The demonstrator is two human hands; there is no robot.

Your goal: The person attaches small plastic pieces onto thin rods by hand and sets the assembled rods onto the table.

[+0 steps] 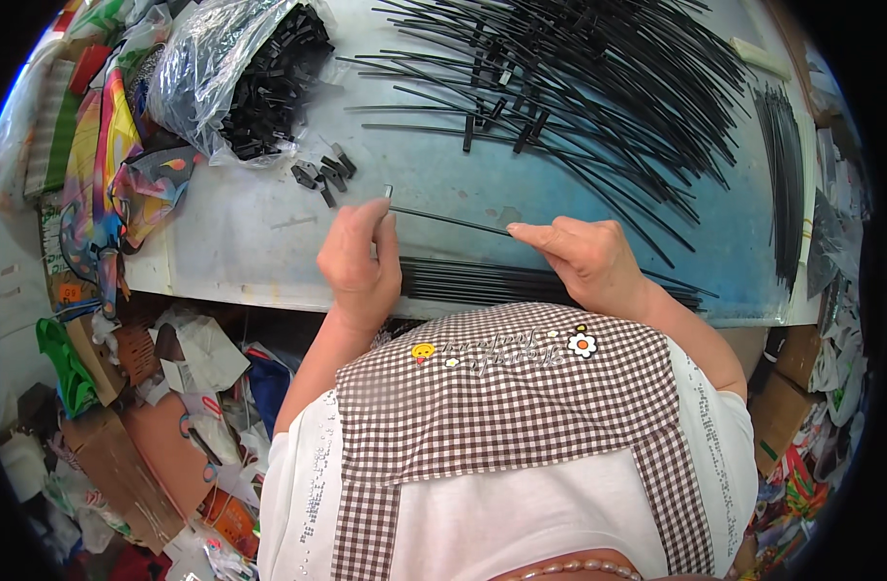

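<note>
My left hand (359,254) is closed, its thumb and forefinger pinching a small piece (388,192) whose pale tip shows above the fingers. A thin black rod (450,221) runs from that piece to my right hand (586,259), which pinches it between thumb and fingertips. Whether the rod's left end sits inside the piece, the fingers hide. Under both hands, along the near table edge, lies a row of black rods (482,281). Several loose black plastic clips (325,174) lie just beyond my left hand.
A clear plastic bag (196,82) spills black clips at the far left. Across the back, many black rods (617,107) lie heaped, some with clips on them. Another rod bundle (780,184) lies by the table's right edge. Colourful cloth (124,145) hangs at left; boxes (201,358) crowd below.
</note>
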